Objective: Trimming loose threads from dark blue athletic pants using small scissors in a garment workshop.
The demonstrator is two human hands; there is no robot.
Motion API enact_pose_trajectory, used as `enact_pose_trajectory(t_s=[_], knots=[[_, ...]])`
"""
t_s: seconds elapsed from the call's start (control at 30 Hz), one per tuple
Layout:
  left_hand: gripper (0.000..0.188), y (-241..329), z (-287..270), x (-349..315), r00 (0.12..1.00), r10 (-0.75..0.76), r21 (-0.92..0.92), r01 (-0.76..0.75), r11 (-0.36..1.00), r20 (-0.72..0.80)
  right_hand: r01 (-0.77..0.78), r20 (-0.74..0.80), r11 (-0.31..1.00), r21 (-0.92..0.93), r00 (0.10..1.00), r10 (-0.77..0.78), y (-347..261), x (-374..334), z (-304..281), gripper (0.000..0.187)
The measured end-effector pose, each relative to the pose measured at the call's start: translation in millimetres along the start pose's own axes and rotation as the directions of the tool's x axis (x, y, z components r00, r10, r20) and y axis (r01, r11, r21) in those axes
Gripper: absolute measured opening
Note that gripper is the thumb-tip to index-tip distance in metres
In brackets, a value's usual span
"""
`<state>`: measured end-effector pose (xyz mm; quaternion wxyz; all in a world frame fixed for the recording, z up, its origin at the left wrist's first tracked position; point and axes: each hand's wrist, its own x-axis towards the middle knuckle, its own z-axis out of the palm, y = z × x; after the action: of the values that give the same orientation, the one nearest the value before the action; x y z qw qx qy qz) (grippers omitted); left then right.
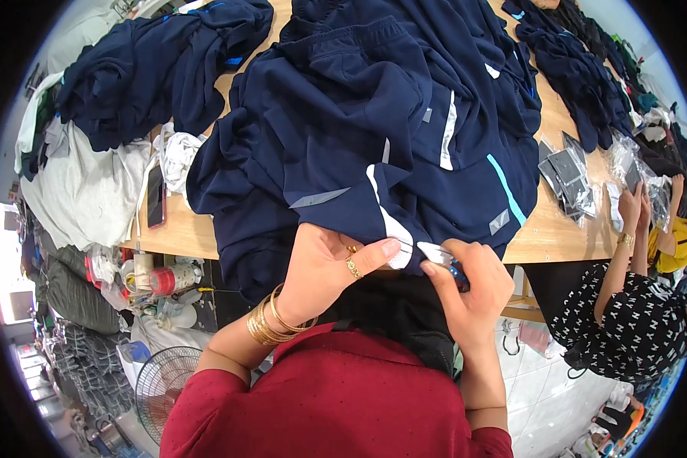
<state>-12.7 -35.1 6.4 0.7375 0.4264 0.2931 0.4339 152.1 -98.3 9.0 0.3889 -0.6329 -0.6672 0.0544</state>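
On the table in front of me lies a heap of navy garments, with the gathered elastic waistband of a pair of navy shorts [336, 145] toward the back. My left hand [332, 267] is closed on the near edge of the shorts, its thumb pressed where a white stripe meets the hem. Just to the right, my right hand [469, 286] is closed around what look like thread snips [435, 253], with a pale pointed tip and a bit of blue among the fingers. The tip is close to the held edge; contact cannot be made out.
Navy garments [160, 72] and a light grey cloth [84, 183] lie left, beside a phone [156, 197]. Plastic packets [569, 179] lie on the right. A person in black patterned clothing [626, 324] handles a packet there. A fan [168, 389] stands lower left.
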Motion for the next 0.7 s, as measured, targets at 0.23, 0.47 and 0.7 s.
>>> enact_pose_trajectory(t_s=[0.23,0.47,0.7], knots=[[0.019,-0.3,-1.6,-0.8,0.999,-0.026,-0.026,0.025,0.999,-0.028,-0.169,-0.020,0.941,0.293,0.983,0.182,-3.7,-1.7,2.3,0.025],[0.019,-3.4,2.7,2.0,0.999,-0.034,-0.046,0.032,0.998,-0.043,-0.093,-0.110,0.909,0.407,0.983,0.150,-3.0,-3.6,8.4,0.025],[0.013,-3.2,4.9,-0.5,0.998,0.054,0.126,-0.057,0.990,0.026,0.049,-0.054,0.994,0.095,0.998,-0.044,-7.9,2.3,15.1,0.024]])
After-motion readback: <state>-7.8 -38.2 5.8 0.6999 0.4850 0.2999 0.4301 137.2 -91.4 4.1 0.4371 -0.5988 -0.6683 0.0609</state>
